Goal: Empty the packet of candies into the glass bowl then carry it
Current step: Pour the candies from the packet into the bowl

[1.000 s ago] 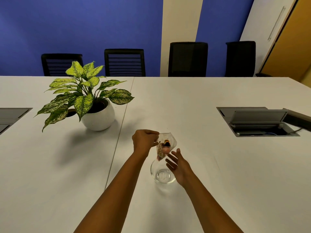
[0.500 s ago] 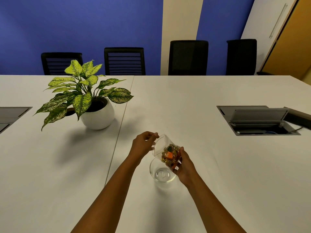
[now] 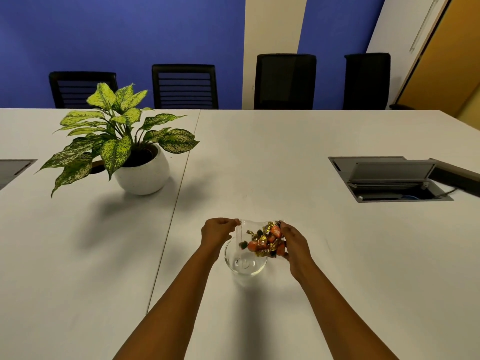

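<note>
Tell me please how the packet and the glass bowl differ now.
The packet is held in the air by both hands; the glass bowl stands on the table. The packet holds wrapped candies; the bowl looks empty. Both are transparent.

A clear plastic packet (image 3: 255, 236) is hanging in the air just above the bowl, stretched out sideways. Its left end is looking flat and empty, while the candies (image 3: 266, 241), wrapped in orange, gold and dark foil, are bunching toward its right end. The glass bowl (image 3: 245, 261) is sitting upright on the near middle of the white table, directly below the packet. It is small, round and see-through, and nothing is lying inside it.
</note>
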A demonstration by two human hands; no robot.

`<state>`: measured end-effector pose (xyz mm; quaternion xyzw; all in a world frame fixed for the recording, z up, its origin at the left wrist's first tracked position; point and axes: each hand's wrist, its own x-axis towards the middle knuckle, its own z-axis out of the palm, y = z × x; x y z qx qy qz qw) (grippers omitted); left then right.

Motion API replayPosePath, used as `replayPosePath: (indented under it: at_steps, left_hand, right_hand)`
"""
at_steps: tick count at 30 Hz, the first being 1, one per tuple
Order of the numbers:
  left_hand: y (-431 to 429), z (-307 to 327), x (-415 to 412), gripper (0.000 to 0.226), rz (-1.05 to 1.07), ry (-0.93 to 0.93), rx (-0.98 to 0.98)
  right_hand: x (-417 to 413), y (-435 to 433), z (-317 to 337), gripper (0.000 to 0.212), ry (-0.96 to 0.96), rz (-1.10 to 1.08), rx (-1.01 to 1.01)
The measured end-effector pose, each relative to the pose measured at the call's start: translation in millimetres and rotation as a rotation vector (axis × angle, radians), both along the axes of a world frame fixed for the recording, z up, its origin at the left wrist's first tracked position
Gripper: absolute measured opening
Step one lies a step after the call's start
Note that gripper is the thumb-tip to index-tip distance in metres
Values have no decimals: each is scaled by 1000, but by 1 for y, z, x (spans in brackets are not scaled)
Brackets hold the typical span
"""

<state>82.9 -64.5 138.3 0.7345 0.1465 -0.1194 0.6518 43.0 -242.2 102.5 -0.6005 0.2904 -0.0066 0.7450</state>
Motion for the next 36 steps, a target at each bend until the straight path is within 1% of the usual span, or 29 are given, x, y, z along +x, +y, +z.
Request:
replayPosePath:
  at_steps: [2, 5, 8, 12, 18, 22, 25, 29, 33, 36]
  left_hand:
    - [-1, -8, 0, 28, 19, 25, -12]
    - [-3, -17, 0, 28, 44, 75, -78]
    - [-3, -22, -1, 29, 78, 136, -157]
    - [0, -29, -2, 33, 94, 196, -241]
    - [3, -37, -3, 35, 125, 258, -266]
    - [5, -42, -5, 36, 142, 277, -299]
    - [5, -44, -7, 36, 134, 282, -324]
    - [4, -46, -7, 35, 135, 286, -332]
    - [4, -46, -6, 35, 141, 291, -310]
    - [3, -47, -4, 36, 143, 291, -314]
  right_hand:
    - [0, -2, -1, 12, -21, 10, -81]
    - [0, -3, -2, 14, -49, 10, -188]
    - [2, -1, -3, 15, -90, -1, -237]
    - [2, 3, -1, 18, -150, 42, -317]
    - [7, 10, -1, 12, -183, 87, -465]
    - [9, 14, -2, 19, -205, 103, -569]
    - [10, 15, 0, 22, -229, 110, -604]
    - [9, 16, 1, 20, -263, 123, -650]
    - [8, 18, 4, 21, -282, 135, -685]
    - [8, 20, 7, 22, -294, 143, -747]
